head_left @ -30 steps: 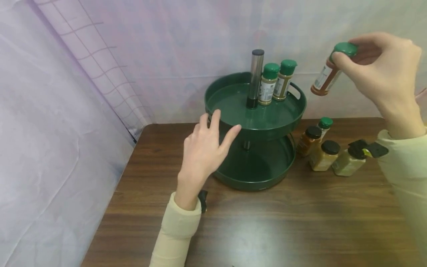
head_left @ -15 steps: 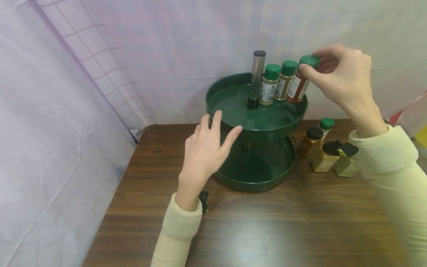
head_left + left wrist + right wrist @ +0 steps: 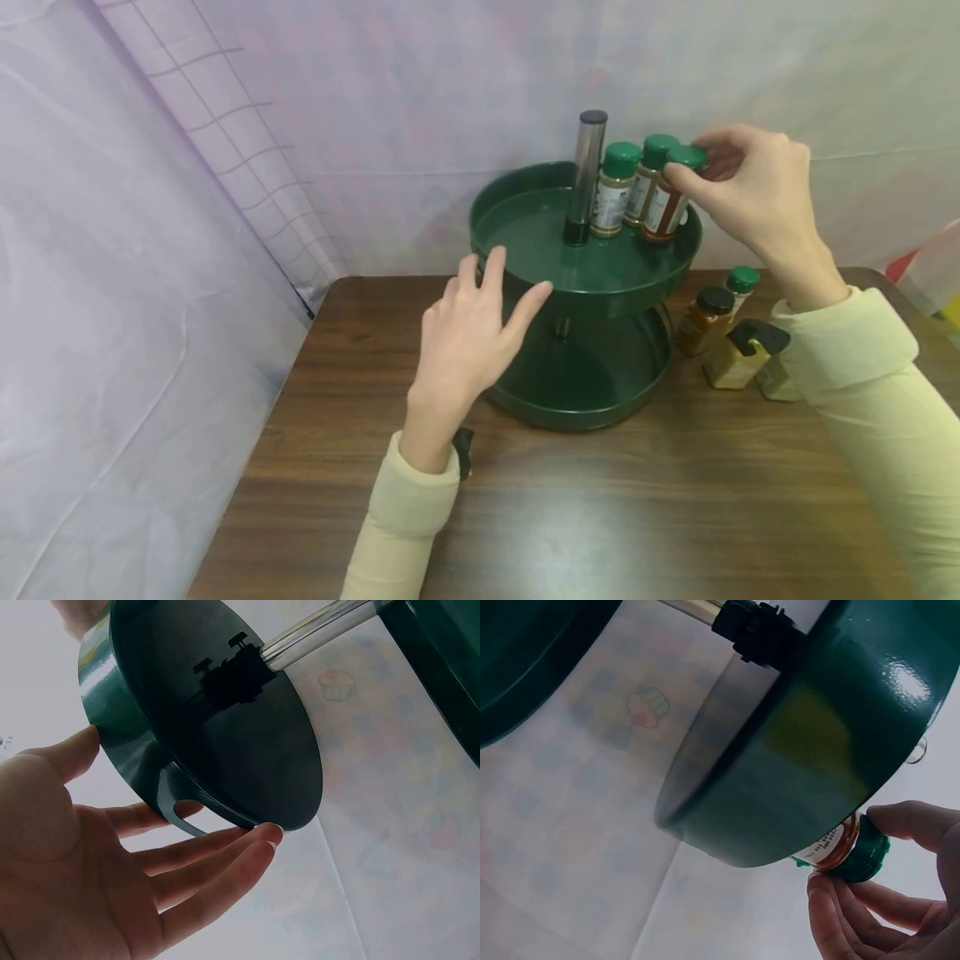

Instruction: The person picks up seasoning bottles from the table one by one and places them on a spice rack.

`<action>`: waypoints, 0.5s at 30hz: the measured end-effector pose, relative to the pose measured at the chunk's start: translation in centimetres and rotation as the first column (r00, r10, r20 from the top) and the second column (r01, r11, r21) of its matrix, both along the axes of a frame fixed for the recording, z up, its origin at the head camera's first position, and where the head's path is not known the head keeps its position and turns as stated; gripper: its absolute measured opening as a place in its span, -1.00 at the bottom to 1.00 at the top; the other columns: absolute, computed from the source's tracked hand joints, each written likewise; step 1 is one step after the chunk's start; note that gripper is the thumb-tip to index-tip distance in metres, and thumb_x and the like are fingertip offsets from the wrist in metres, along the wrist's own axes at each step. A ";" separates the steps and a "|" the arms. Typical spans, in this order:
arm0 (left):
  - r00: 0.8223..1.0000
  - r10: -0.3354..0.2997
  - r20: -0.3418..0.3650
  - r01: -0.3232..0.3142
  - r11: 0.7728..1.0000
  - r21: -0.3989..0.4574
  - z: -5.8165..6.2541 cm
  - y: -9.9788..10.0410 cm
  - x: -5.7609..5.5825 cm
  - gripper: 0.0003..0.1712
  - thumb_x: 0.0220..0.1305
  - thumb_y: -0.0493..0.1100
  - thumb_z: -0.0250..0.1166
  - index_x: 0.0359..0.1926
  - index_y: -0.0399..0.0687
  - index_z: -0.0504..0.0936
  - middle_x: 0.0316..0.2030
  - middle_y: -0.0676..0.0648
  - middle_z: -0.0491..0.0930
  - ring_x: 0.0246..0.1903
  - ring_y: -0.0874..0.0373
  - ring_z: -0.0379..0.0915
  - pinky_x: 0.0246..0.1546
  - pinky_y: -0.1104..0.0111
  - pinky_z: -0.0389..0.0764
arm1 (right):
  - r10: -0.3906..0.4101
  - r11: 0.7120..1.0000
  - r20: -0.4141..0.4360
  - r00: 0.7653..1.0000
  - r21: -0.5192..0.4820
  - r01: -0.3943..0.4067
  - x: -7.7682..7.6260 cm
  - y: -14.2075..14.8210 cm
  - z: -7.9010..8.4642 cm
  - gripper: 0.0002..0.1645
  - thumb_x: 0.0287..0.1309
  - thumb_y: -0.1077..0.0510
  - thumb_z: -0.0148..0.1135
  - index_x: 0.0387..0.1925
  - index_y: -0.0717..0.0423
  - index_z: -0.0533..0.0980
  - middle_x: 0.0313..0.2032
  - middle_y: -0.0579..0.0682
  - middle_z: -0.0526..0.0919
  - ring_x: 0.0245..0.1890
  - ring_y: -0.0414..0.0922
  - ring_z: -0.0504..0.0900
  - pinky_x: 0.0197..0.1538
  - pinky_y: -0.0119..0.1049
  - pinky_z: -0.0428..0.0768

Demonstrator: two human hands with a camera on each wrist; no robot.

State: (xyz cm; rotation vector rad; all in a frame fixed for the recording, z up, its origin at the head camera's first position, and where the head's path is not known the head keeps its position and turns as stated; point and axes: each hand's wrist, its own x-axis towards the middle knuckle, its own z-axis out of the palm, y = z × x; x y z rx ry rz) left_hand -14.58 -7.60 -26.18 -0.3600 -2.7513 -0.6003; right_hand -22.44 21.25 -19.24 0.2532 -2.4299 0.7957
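Note:
My right hand (image 3: 765, 192) pinches the green cap of a red spice jar (image 3: 663, 212) between thumb and fingers. The jar stands low within the rim on the right side of the upper tray of a two-tier green turntable rack (image 3: 592, 304). Beside it are two more green-capped spice jars (image 3: 613, 196), close to the steel post (image 3: 590, 171). In the right wrist view the tray wall hides most of the held jar's body. My left hand (image 3: 465, 333) touches the upper tray's left edge. The left wrist view shows its fingers (image 3: 217, 889) extended near the handle slot.
On the table (image 3: 600, 517), right of the rack, stand an orange-brown jar with a black cap (image 3: 701, 325), a yellowish jar (image 3: 731, 367), a partly hidden pale green jar (image 3: 777, 383) and a green-capped jar (image 3: 742, 283). A fabric wall (image 3: 390, 150) stands behind.
My right hand has carried the red spice jar leftward from beside the rack and down into the upper tray, next to the other two jars. The left hand has stayed at the tray edge.

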 end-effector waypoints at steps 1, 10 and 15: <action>1.000 0.000 -0.001 0.000 1.000 0.000 0.0 0.0 0.0 -0.09 0.46 0.46 -0.14 0.54 -0.04 0.16 0.37 -0.29 0.28 0.18 -0.18 0.45 -0.02 -0.05 0.61 | 0.000 1.000 0.001 1.000 0.002 0.000 0.0 0.0 -0.1 -0.40 0.26 -0.12 0.31 0.13 0.26 0.61 -0.09 0.32 0.71 -0.48 -0.69 0.36 -0.30 -0.65 0.30; 1.000 0.006 0.006 -0.006 1.000 0.000 0.0 -0.2 0.1 -0.08 0.45 0.47 -0.15 0.55 -0.03 0.15 0.38 -0.28 0.27 0.19 -0.18 0.44 0.00 -0.06 0.60 | -0.007 1.000 0.035 0.999 0.011 0.007 -0.2 0.0 -0.5 -0.39 0.28 -0.13 0.28 0.17 0.23 0.59 -0.04 0.30 0.70 -0.49 -0.67 0.34 -0.33 -0.61 0.30; 1.000 0.006 0.000 -0.006 1.000 0.002 0.0 -0.3 0.2 -0.09 0.45 0.47 -0.14 0.54 -0.03 0.16 0.38 -0.28 0.28 0.18 -0.17 0.45 -0.03 -0.05 0.61 | -0.005 1.000 0.050 0.999 0.013 0.005 -0.2 0.0 -0.7 -0.39 0.31 -0.13 0.25 0.18 0.23 0.58 -0.02 0.30 0.69 -0.47 -0.65 0.34 -0.36 -0.62 0.30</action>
